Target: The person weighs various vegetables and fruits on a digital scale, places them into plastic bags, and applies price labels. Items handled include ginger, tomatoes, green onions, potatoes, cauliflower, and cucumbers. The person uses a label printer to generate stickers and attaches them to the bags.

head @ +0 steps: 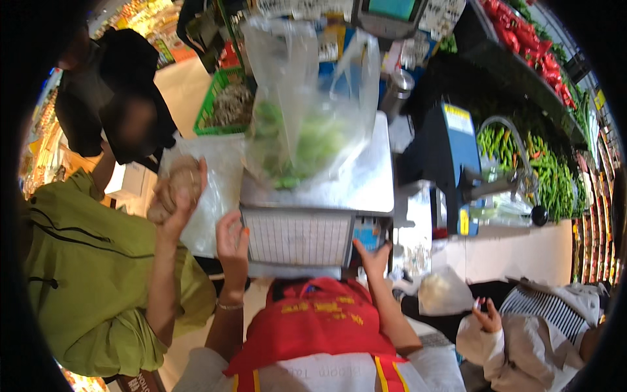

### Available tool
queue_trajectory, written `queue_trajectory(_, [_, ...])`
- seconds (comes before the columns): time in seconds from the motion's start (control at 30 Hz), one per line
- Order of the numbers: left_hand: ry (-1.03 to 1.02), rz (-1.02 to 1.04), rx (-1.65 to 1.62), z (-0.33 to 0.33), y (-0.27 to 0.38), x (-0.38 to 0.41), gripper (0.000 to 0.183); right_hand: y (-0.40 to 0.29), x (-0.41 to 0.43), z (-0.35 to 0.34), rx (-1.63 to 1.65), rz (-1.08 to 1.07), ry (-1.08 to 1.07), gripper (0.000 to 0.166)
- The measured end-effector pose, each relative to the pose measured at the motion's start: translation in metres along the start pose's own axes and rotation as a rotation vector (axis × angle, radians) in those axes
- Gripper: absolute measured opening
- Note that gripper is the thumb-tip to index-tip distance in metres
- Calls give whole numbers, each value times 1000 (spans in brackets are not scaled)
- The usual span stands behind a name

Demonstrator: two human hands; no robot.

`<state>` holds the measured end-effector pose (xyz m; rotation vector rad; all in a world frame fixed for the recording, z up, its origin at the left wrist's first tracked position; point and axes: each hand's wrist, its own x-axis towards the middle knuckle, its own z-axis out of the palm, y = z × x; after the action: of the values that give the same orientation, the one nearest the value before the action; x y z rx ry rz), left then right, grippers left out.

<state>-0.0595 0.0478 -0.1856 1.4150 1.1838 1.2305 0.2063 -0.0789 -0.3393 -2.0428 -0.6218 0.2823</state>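
A clear plastic bag (343,130) of leafy green vegetables (281,142) rests on the metal pan (343,196) of a weighing scale, its handles standing upward. My left hand (232,245) is raised beside the scale's left front edge, fingers spread and holding nothing. Below the pan, the front panel (299,237) carries a gridded key sheet. At the panel's right end is my right hand (374,257), thumb and fingers apart, with nothing visible in it. A blue label (366,235) shows just behind that hand.
To the left, a person in a green jacket (98,274) holds knobbly brown produce (179,183) over a plastic sheet (215,196). A green basket (203,120) stands behind. A blue bag-sealing device (460,157) is on the right, near green peppers (553,181). Another person's hand (489,316) is at lower right.
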Motion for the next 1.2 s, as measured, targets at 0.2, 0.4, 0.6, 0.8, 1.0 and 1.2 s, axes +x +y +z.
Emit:
queue_trajectory(0.2, [-44,112,73,-1,14,23,37,-55,0,-24,382,-51,78,37])
queue_trajectory(0.4, [-108,303,67,18,60,66,38,-75,18,-13,1137,762,-245,14])
queue_trajectory(0.6, [-141,285,-113,31,93,102,41,-73,31,6,1192,888,-219,9])
queue_trajectory(0.8, [-183,354,-152,64,134,158,52,-85,31,6,1009,683,-98,12])
queue_trajectory(1.0, [-99,316,151,121,159,208,46,-159,0,-33,934,319,-360,7])
queue_trajectory(1.2, [-355,159,-325,118,157,256,17,-227,17,17,857,254,-671,14])
